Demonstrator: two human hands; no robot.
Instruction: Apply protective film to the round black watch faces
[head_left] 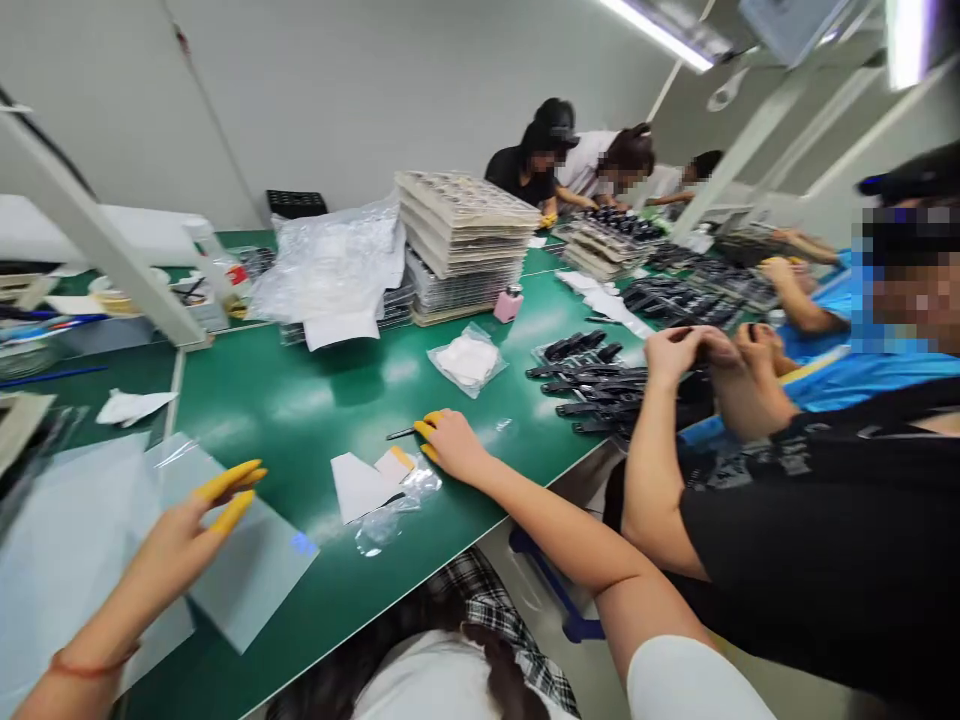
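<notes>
My left hand (187, 530), with yellow finger cots, lies with fingers stretched out over a pale translucent sheet (255, 570) at the lower left of the green table (300, 400). My right hand (450, 445), also in yellow cots, rests on the table at the centre. Its fingertips close on the end of a thin dark tool (400, 434). Just in front of it lie white paper pieces (358, 487), a small tan card (395, 463) and a crumpled clear bag (390, 515).
A clear bag of white cloth (466, 360), a pink bottle (508, 303) and a tall stack of trays (461, 240) stand farther back. Black parts (585, 385) lie to the right, where a co-worker's hands (690, 350) work. More people sit at the far end.
</notes>
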